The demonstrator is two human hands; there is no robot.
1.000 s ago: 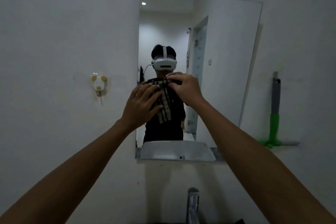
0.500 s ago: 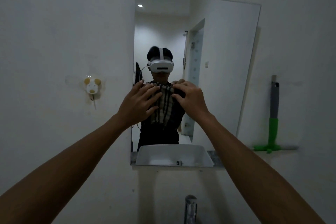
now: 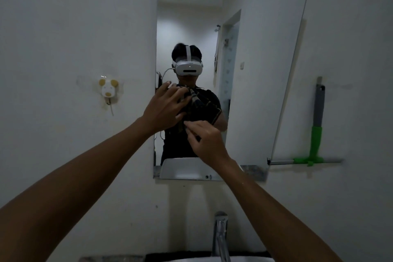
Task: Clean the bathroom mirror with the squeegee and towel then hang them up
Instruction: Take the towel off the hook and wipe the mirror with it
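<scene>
Holding a dark striped towel (image 3: 194,102) up before the mirror (image 3: 255,70), both hands work at chest height. The left hand (image 3: 164,108) sits higher, fingers curled over the towel's upper left part, gripping it. The right hand (image 3: 205,140) is lower and to the right, its fingertips pinched on the towel's bottom edge. The cloth lies between the two hands, bunched; whether it touches the glass cannot be told. On the wall right of the mirror, the squeegee (image 3: 314,138) hangs upright, grey and green handle above, blade level at the bottom, well apart from both hands. A small animal-shaped hook (image 3: 108,90) sits on the wall left of the mirror. A tap (image 3: 221,236) stands below.
</scene>
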